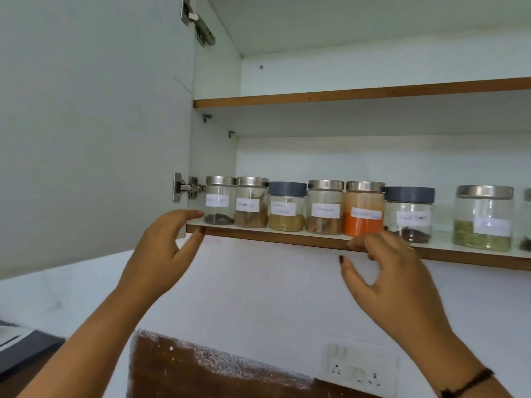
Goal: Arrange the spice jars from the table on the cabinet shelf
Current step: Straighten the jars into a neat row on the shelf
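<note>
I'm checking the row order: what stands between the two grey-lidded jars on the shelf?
Two steel-lidded jars, seen in the head view: the brown-spice jar next to the left grey-lidded jar, then the orange-powder jar next to the right grey-lidded jar.

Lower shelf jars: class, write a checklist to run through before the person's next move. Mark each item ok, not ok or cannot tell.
1. Left hand and right hand hold nothing: ok.
2. Visible jars upright, lids on: ok.
3. Labels face outward: ok, though the wording is too blurred to read.
4. Row evenly spaced: not ok, there is a gap between the right dark-lidded jar and the green-spice jar.
5. Further jars waiting to go up: cannot tell, none in view.
</note>
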The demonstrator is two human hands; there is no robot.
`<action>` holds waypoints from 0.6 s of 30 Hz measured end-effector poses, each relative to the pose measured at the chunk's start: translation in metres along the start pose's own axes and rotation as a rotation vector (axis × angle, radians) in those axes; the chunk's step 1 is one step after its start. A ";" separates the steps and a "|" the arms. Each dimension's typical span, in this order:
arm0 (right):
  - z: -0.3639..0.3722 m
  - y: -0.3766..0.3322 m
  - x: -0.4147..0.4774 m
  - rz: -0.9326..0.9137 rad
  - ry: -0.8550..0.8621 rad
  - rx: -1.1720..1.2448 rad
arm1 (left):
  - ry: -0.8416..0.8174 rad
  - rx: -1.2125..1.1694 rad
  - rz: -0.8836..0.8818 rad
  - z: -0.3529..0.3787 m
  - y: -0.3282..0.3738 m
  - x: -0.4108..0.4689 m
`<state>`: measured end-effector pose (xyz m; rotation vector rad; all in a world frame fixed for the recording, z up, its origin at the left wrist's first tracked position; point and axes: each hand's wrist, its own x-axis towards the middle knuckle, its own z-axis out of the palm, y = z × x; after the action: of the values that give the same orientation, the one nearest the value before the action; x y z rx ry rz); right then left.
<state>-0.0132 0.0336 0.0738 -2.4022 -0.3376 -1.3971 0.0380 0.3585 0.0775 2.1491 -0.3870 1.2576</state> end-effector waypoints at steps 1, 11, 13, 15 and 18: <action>0.014 -0.016 0.002 -0.006 -0.022 -0.014 | -0.037 0.018 0.023 0.001 -0.009 0.003; 0.074 -0.093 0.057 -0.165 -0.162 -0.175 | -0.171 0.212 0.192 0.015 -0.022 0.094; 0.080 -0.100 0.083 -0.187 -0.171 -0.154 | -0.218 0.261 0.163 0.015 -0.018 0.114; 0.086 -0.106 0.110 -0.196 -0.184 -0.124 | -0.254 0.317 0.132 0.016 -0.017 0.131; 0.096 -0.113 0.144 -0.210 -0.210 -0.173 | -0.313 0.400 0.145 0.016 -0.018 0.154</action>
<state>0.0919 0.1802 0.1742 -2.7320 -0.5568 -1.3074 0.1365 0.3698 0.1981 2.7161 -0.4576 1.1500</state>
